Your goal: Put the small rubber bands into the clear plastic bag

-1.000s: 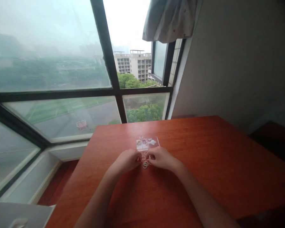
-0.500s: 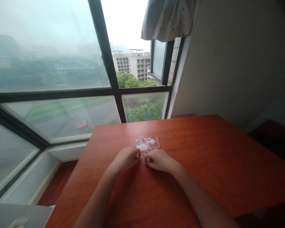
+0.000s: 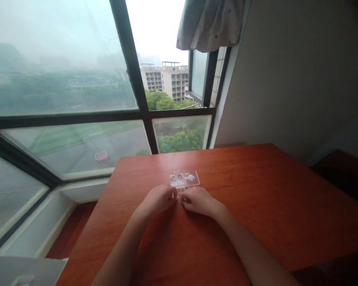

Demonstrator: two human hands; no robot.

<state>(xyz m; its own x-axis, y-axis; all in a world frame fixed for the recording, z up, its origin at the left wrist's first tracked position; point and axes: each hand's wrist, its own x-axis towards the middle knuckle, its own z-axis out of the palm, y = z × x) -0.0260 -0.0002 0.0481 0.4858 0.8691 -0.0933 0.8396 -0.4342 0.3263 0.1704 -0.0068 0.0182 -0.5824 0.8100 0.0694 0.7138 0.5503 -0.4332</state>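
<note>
Several small rings lie on the table in the narrow gap between my two hands. My left hand is closed in a pinch at their left side; whatever its fingertips hold is too small to make out. From the right, my right hand pinches at the near edge of the rings, its thumb and forefinger closed on one. Just beyond my fingers rests a small clear plastic case, with small pieces in its left part and a white figure shape in the right.
The reddish-brown wooden table runs up to a dark-framed window. A grey curtain hangs above, beside a wall on the right. A pale surface juts in at the lower left.
My right fingers have shifted slightly toward the left hand and the ring near their tips shows less. The left hand and the case stay almost still.
</note>
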